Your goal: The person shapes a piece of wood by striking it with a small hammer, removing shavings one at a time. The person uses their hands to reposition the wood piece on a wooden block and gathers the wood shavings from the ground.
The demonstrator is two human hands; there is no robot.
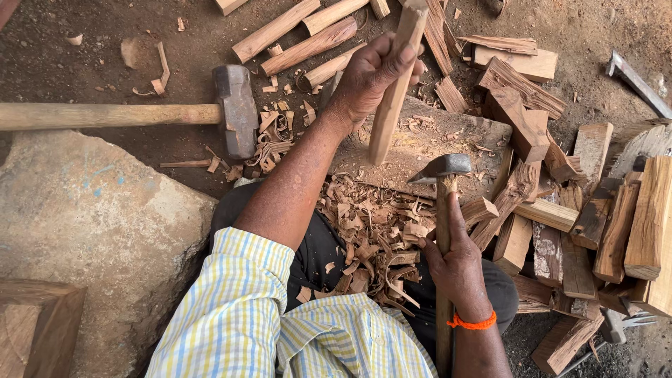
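A long, squared wooden stick (pixel 392 91) is held upright and slightly tilted on a flat chopping block (pixel 427 143), its lower end resting on the block's worn top. The stick is pale tan, smooth on its faces, narrower at the bottom than at the top, and its upper end runs out of view. It is gripped near mid-length by the left hand (pixel 371 77), whose fingers are wrapped tightly around it with the thumb pressed along its front face.

A small adze-like hatchet (pixel 442 168) is held by the right hand (pixel 455 269), with the fingers closed firmly around its wooden handle. Its dark metal head is seen just below the stick's lower end, at the near edge of the block; whether the blade touches the stick cannot be told. An orange thread band (pixel 472 323) is worn at the right wrist.

A heap of curled reddish-brown shavings (pixel 371 241) is piled against the near side of the block, over the person's lap. A sledgehammer (pixel 234 108) is laid to the left of the block, its long handle pointing away from it. Split wood pieces (pixel 581 231) are stacked to the right of the block, and rounded sticks (pixel 308 45) are lying beyond it. A large flat stone (pixel 91 224) is seen farther left of the block.
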